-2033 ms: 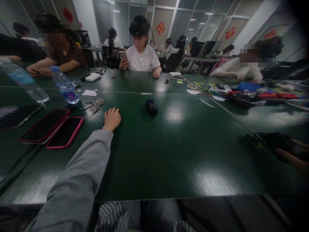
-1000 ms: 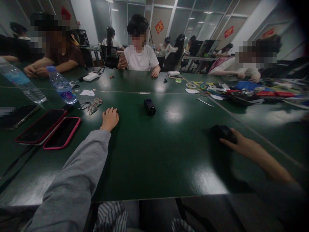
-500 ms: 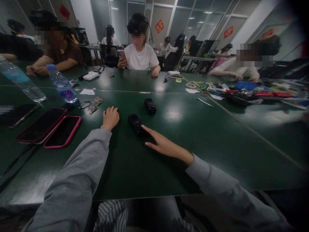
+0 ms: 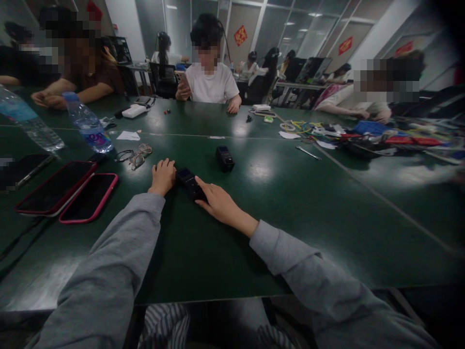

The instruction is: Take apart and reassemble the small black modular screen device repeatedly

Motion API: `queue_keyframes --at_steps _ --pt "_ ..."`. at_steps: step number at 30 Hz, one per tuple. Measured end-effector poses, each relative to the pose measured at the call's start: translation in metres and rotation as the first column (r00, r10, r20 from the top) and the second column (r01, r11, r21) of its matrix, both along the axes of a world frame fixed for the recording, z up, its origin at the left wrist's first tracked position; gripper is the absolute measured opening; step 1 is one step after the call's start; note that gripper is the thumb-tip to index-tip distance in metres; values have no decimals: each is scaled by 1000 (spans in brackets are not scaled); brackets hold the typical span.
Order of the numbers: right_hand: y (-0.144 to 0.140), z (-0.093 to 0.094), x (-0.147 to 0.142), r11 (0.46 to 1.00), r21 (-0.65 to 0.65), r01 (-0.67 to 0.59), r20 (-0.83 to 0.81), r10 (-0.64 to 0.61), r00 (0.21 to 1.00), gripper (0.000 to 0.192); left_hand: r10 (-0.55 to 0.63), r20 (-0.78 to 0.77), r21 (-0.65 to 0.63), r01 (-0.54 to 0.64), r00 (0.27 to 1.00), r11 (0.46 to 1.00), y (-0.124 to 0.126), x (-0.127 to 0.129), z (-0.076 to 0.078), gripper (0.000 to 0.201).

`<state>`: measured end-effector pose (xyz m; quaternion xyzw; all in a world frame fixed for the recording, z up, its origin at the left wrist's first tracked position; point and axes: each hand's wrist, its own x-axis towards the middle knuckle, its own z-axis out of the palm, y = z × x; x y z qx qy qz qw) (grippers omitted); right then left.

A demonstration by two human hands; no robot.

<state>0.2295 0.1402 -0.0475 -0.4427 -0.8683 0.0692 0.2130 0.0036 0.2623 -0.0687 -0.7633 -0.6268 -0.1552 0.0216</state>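
Observation:
A small black handheld device with a little screen [image 4: 187,180] lies on the dark green table, tilted toward the left. My right hand [image 4: 217,201] is closed on its near right end, the thumb at the lower side and a finger along the upper side. Just left of its far end, my left hand [image 4: 163,177] rests palm down with fingers apart and slightly bent, holding nothing. Whether those fingertips touch the device I cannot tell. A second, similar black device [image 4: 224,159] stands a little farther off to the right, touched by neither hand.
To the left are phones in red cases [image 4: 89,198], glasses [image 4: 140,156] and plastic bottles [image 4: 90,128]. A slim metal tool [image 4: 308,152] lies on the right, before a heap of cables [image 4: 381,138]. People sit around the table [image 4: 327,218].
My right hand has moved left and closed on the near black device, which has shifted left toward my left hand. The second device stays in place.

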Motion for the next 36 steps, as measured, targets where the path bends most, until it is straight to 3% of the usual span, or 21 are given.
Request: queue_keyframes --at_steps 10,20,36 --pt "1 -1 4 999 -37 -29 -28 28 999 74 10 2 -2 -10 1000 1000 1 1 0 49" --pt "-3 3 5 995 -5 -95 46 95 994 62 1 -8 -6 -1 1000 1000 -2 1 2 49" --pt "-5 7 4 995 -34 -96 44 97 994 62 2 2 -31 -2 1000 1000 -3 1 4 49"
